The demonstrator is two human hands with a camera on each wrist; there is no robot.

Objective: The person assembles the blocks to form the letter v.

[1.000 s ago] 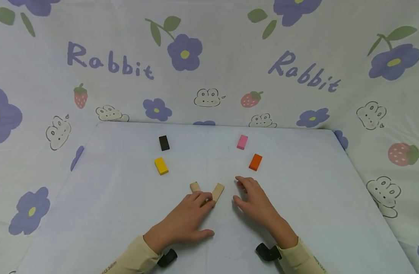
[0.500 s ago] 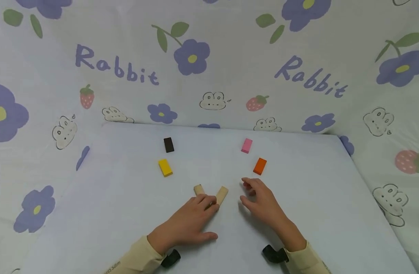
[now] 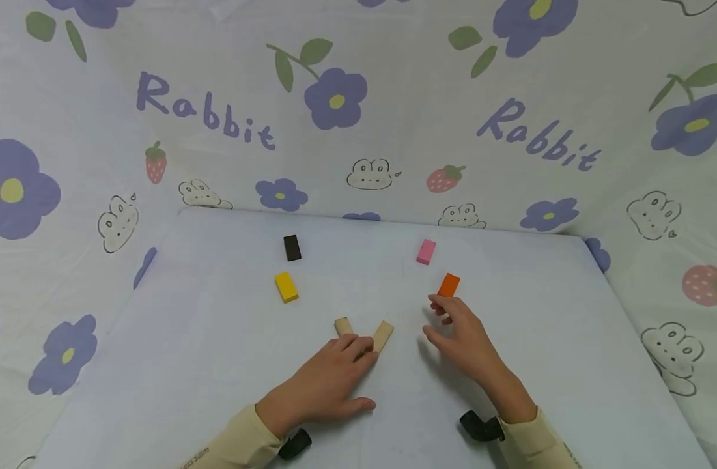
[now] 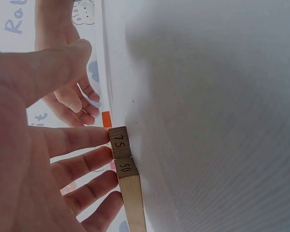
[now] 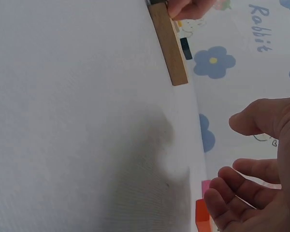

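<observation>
Two plain wooden blocks lie on the white table in a V, the left block point(image 3: 343, 326) and the right block point(image 3: 383, 335) meeting toward the person. My left hand point(image 3: 323, 381) reaches over the joint, fingertips touching the blocks, thumb held out to the side. In the left wrist view their near ends bear numbers: one end point(image 4: 119, 143) reads 75, the other end point(image 4: 125, 167) reads 50. My right hand point(image 3: 469, 339) holds nothing; its fingers bend loosely, and its fingertips overlap the near end of an orange block point(image 3: 449, 284) in the head view.
A pink block point(image 3: 426, 252) lies behind the orange one. On the left are a yellow block point(image 3: 286, 287) and, farther back, a black block point(image 3: 292, 248). A cloth point(image 3: 381, 137) printed with flowers and rabbits hangs behind the table.
My right hand has moved a little forward and right, closer to the orange block. My left hand stays on the wooden blocks. The head view has shifted slightly.
</observation>
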